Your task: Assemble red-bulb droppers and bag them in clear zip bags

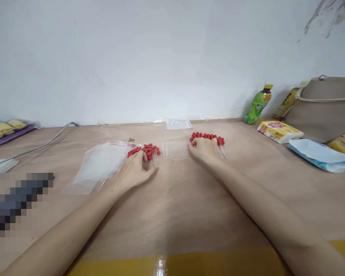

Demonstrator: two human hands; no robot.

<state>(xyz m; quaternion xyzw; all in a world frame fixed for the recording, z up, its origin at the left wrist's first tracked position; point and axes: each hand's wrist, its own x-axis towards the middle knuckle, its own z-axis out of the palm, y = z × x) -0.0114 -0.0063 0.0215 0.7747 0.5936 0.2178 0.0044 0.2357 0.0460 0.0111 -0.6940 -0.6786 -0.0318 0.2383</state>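
Small red rubber bulbs (151,148) lie in a loose pile at the left. My left hand (136,168) reaches over the pile, its thumb apart from the curled fingers and near the thin clear tubes. Side by side, several clear tubes (174,151) form a row between my hands. At the right end of that row is my right hand (204,149), fingers bent down close to the thumb; whatever they pinch is hidden. Behind and beside it lie clear droppers with red bulbs (220,141) fitted, partly covered by the hand.
Clear zip bags (100,165) lie left of the pile, and a small bag (179,124) is by the wall. At right stand a green drink bottle (258,105), a yellow tissue pack (279,132), a blue-white packet (322,155) and a beige bag (327,111). A grey cable (51,138) crosses left.
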